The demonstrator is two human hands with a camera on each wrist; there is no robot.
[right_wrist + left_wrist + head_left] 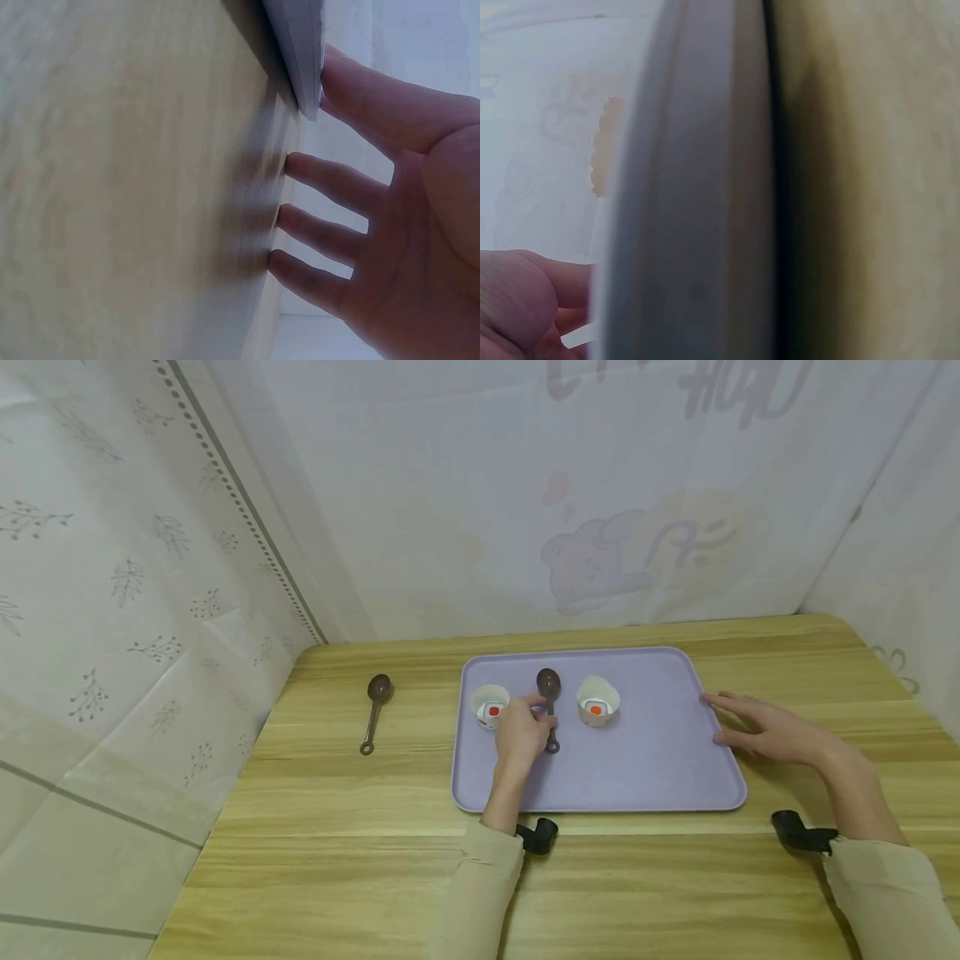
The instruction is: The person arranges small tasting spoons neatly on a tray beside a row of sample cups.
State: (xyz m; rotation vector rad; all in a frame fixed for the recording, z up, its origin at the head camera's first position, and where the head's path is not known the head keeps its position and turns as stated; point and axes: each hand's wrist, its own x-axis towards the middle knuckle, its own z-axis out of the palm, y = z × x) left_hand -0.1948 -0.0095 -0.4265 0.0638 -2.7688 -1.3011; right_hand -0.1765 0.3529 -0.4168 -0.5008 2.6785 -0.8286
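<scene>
My left hand [521,731] pinches the handle of a brown measuring spoon [549,683] on the lilac tray [660,777]. Its bowl points away and the ringed handle end toward me. To the hand's left stands a small white paper cup [489,697] with a red square showing inside. Right of the spoon is a similar cup [598,692] with an orange square. My right hand [780,731] touches the tray's right edge with fingers spread and loosely extended. In the right wrist view its thumb [390,105] is against the tray rim.
A second brown measuring spoon [378,687] lies on the wooden table [315,827], left of the tray. Patterned white cloth [420,527] hangs behind the table and at its sides. Black wrist mounts [538,837] sit near the tray's front edge.
</scene>
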